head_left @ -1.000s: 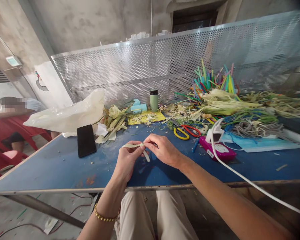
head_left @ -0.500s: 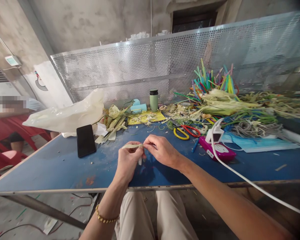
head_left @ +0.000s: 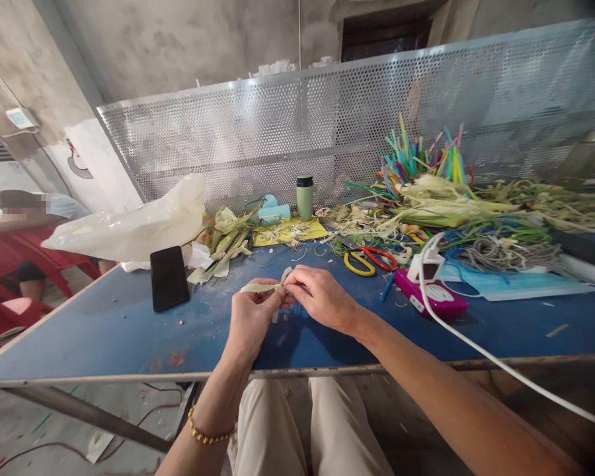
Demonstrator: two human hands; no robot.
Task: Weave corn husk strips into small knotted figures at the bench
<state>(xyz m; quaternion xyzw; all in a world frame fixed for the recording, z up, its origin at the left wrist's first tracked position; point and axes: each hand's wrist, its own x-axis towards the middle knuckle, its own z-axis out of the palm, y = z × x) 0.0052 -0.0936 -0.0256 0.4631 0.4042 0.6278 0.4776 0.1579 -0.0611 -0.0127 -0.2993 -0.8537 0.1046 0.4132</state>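
A pale leaf strip (head_left: 258,287) is held over the near middle of the blue table (head_left: 104,330). My left hand (head_left: 250,317) pinches it from below, fingers closed. My right hand (head_left: 322,299) pinches the same strip right beside the left, where a short end sticks up. Both hands touch at the strip. A bead bracelet sits on my left wrist.
A black phone (head_left: 168,277) lies left of the hands, by a white plastic bag (head_left: 139,225) and leaf husks (head_left: 225,244). Yellow and red scissors (head_left: 369,261), a magenta device (head_left: 431,294) with a white cable, a green flask (head_left: 305,197) and coloured strips stand behind. A person sits far left.
The strip's loose end hung down below my hands; it now points up between them. Both hands stay in nearly the same spot.
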